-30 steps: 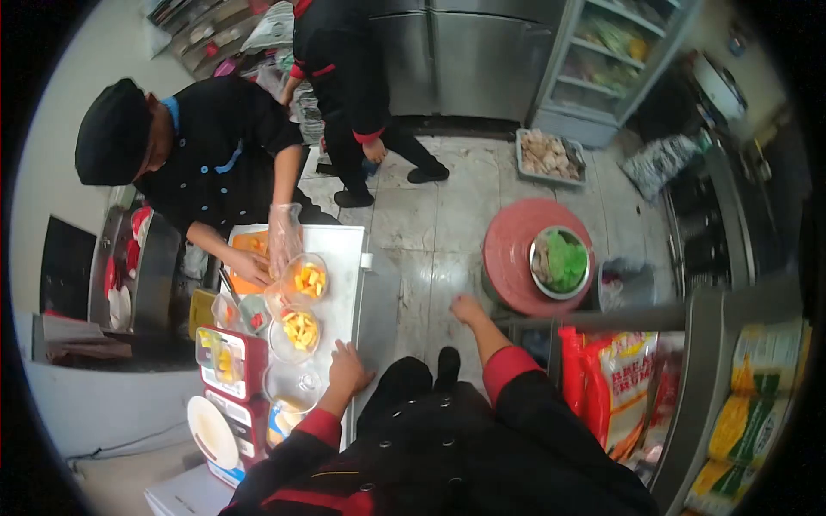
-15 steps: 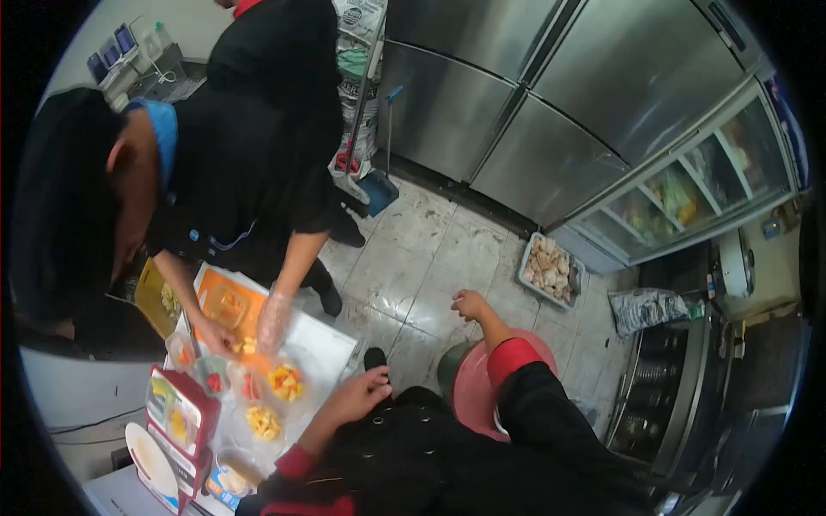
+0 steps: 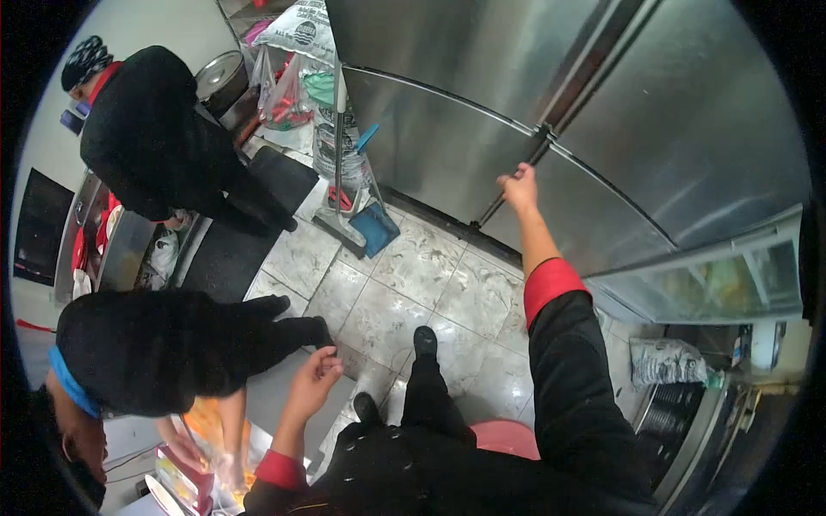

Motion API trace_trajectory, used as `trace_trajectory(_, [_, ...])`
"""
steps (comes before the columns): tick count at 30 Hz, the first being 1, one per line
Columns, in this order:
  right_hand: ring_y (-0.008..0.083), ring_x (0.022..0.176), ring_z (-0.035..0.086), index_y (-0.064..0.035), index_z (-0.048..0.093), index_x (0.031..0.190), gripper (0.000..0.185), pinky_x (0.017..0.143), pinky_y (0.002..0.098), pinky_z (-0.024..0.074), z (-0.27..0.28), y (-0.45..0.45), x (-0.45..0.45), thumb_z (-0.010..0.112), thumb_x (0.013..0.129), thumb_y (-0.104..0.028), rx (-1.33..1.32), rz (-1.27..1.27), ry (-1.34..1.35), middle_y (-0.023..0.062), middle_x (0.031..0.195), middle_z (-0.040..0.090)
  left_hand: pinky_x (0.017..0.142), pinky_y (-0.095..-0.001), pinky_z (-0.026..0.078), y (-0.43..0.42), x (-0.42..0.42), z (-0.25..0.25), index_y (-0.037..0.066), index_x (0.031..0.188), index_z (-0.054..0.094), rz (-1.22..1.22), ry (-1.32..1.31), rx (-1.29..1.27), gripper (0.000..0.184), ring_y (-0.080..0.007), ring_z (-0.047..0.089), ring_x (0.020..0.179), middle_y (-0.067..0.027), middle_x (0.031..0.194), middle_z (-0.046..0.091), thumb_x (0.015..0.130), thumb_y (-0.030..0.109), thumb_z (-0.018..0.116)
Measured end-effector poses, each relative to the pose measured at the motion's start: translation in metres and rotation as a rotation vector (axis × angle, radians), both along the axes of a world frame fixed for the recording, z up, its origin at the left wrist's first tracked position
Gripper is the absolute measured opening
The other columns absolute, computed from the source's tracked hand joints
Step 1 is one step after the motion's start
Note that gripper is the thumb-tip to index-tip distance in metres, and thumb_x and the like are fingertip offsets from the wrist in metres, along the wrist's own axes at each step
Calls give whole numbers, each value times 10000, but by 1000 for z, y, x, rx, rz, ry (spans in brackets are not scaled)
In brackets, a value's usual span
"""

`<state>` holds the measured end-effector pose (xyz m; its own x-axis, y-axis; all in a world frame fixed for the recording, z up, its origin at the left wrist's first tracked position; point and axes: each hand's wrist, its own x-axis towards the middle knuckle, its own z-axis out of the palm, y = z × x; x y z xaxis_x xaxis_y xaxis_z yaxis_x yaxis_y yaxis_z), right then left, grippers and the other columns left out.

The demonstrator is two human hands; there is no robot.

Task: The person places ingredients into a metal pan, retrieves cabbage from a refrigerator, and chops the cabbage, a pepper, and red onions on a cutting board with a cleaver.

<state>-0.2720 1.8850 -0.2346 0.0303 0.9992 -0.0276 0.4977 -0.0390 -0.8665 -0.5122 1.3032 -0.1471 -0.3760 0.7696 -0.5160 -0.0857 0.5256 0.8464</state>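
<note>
My right hand [image 3: 520, 187] is stretched out in front of the steel refrigerator [image 3: 430, 129], over the seam between its lower doors. Its fingers are bent and a little apart; contact with the door cannot be made out. Lower left, my left hand [image 3: 314, 383] hangs in the air with loosely curved fingers apart and nothing in it. Below and left of it, a co-worker's gloved hands are over an orange cutting board [image 3: 205, 421] with cut fruit.
Two co-workers stand at the left. A broom and blue dustpan [image 3: 375, 230] stand by the refrigerator's left end. A glass-door fridge [image 3: 731, 275] and a silver bag [image 3: 667, 361] are at the right. A pink round lid [image 3: 506, 439] lies low, beside my right sleeve.
The view has moved closer to the refrigerator. My right arm has stretched forward to its doors. My left hand has left the white table's edge and is raised. The fruit table has shifted to the lower left.
</note>
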Motion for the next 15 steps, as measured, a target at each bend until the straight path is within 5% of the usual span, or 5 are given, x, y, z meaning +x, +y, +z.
trace_trajectory(1, [313,1115,597,-34,457,1354,730,967,397,477,4,34,-5,782,722,-199,13,-56,33,173,1187,616,815,-271,507,23,4,1,51,1350,511,16,-19,-64,453,-121,616,954,-71,1142,652,932,115,675])
trace_trajectory(2, [224,874,621,-37,391,1323,676,595,337,543,-5,67,-9,742,746,-66,64,-51,154,128,1158,541,815,-271,507,47,6,-3,51,1350,511,31,-27,-78,453,-121,616,954,-71,1142,652,932,115,675])
trace_trajectory(7, [230,625,627,86,383,1319,635,590,360,510,24,30,-17,682,788,-94,-10,201,129,134,816,657,767,-255,498,185,6,-35,53,1389,480,86,-74,6,524,-126,604,888,-102,1181,632,934,212,686])
trace_trajectory(11, [283,799,684,-51,564,1242,452,746,383,532,25,-118,30,695,811,-93,197,740,-373,111,954,694,874,-355,516,308,3,-24,32,1415,447,85,69,133,631,-252,640,1027,-168,1290,581,934,369,676])
trace_trajectory(15, [291,862,700,-58,627,1166,346,806,384,541,3,-170,47,674,827,-110,-455,750,-222,152,1086,690,937,-392,495,376,-22,18,-38,1429,394,219,557,-5,769,-344,588,1173,-245,1376,523,885,400,714])
